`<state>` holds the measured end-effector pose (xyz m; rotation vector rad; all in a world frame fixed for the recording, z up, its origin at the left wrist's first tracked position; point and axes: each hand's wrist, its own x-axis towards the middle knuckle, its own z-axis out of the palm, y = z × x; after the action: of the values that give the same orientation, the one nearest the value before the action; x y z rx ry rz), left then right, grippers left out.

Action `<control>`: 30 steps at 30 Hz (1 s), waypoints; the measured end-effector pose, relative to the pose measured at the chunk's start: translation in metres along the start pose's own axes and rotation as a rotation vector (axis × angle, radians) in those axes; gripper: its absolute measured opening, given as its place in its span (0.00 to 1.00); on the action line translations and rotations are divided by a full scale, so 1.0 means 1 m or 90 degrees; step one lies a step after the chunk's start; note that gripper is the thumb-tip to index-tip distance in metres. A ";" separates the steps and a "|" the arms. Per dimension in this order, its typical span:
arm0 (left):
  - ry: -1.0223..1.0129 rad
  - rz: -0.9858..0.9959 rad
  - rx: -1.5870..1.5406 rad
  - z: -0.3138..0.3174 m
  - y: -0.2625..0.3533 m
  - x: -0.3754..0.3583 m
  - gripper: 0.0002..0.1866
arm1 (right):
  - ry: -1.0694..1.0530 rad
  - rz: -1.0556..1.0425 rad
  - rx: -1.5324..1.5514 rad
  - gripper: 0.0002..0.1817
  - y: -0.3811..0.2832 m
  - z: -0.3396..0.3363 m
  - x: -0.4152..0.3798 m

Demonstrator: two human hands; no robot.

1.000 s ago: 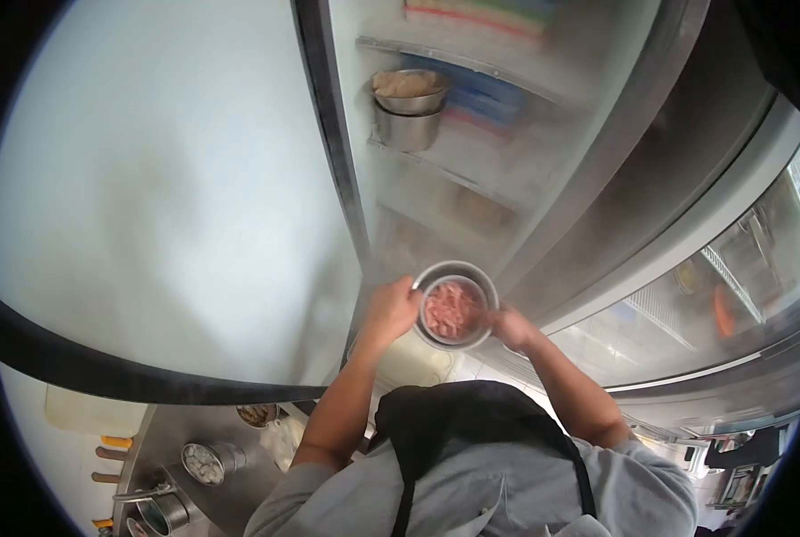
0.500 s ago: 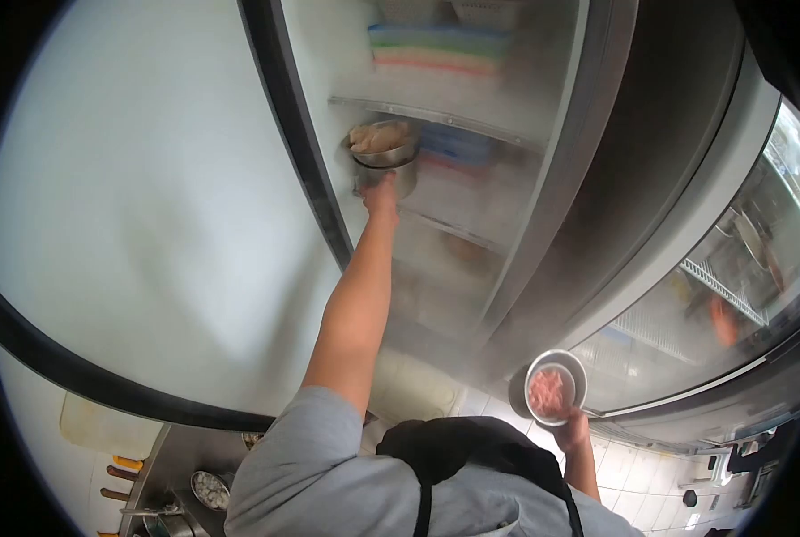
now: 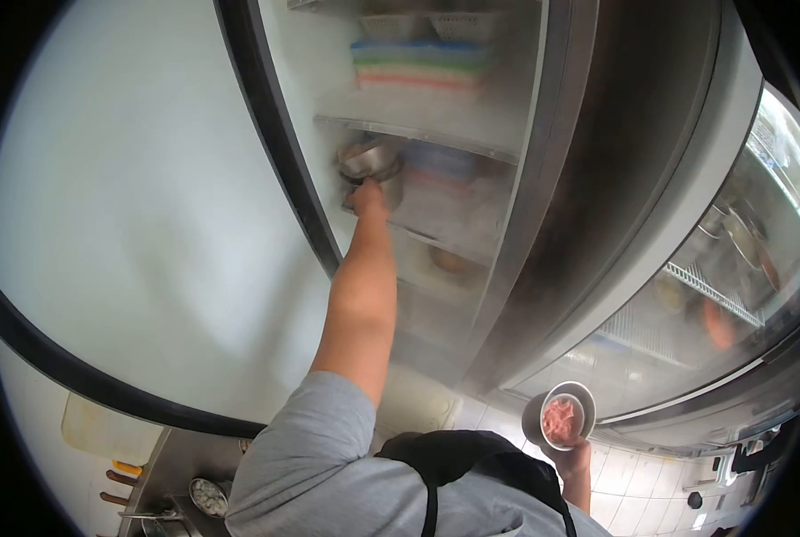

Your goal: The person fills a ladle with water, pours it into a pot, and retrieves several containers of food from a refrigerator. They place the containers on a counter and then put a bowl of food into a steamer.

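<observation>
My left hand reaches deep into the open fridge and grips at a round metal pot on the shelf. On top of that pot a metal bowl sits tilted back, its contents hidden from this angle; mist and blur soften both. Low on the right, my right hand is closed on a metal container. Inside its mouth is a smaller metal bowl holding pink pieces that look like raw meat.
The fridge door stands wide open at left. Shelves carry stacked colour-lidded tubs and white baskets. Another glass-fronted fridge curves along the right. Knives and a bowl of pale pieces show bottom left.
The bowl on the pot has tipped away from me, hiding the pale contents seen before. My right hand and its container sit slightly lower and further right in view.
</observation>
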<state>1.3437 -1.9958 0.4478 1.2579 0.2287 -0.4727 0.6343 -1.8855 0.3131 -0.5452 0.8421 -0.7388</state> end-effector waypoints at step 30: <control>-0.266 -0.147 -0.079 -0.066 0.015 -0.089 0.28 | -0.045 0.077 -0.032 0.37 -0.001 -0.005 0.011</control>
<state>1.2786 -1.9101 0.4778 0.9895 0.0477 -0.8934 0.6350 -1.8947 0.3061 -0.5574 0.8223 -0.5867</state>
